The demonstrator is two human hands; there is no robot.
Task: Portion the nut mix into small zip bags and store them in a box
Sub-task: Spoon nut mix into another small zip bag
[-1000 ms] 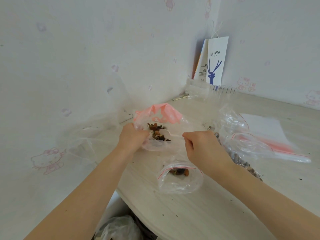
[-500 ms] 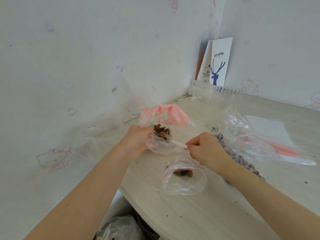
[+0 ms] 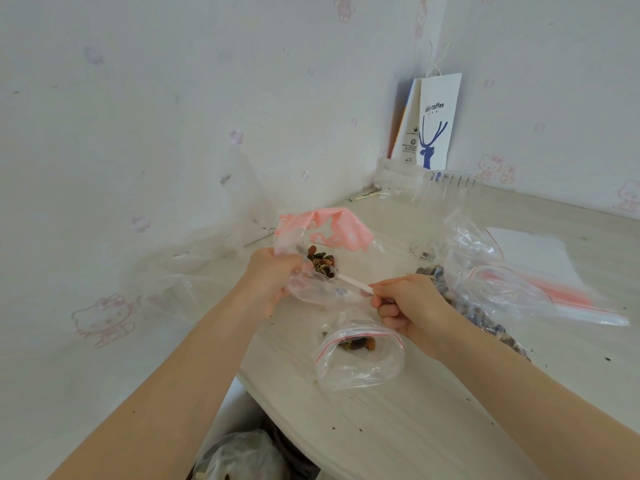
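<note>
My left hand [image 3: 273, 277] grips the clear bag with a pink printed top [image 3: 332, 230], holding its mouth open above the table. Dark nut mix [image 3: 320, 261] lies inside it. My right hand [image 3: 407, 306] pinches the handle of a white plastic spoon [image 3: 349, 280]; the spoon's bowl is inside the bag among the nuts. Just below my right hand a small zip bag with a red seal line [image 3: 360, 358] lies open on the table with a few nuts in it.
Loose nuts [image 3: 485, 323] lie along the table by my right forearm. More clear zip bags [image 3: 512, 292] lie to the right. A clear plastic box [image 3: 446, 187] and a white paper coffee bag [image 3: 436, 123] stand in the far corner. The table's rounded edge [image 3: 277, 403] is near me.
The spoon has gone deeper into the pink-topped bag, its bowl now buried in the nuts. My left hand has lifted and tilted the bag slightly. The small zip bag has stayed put.
</note>
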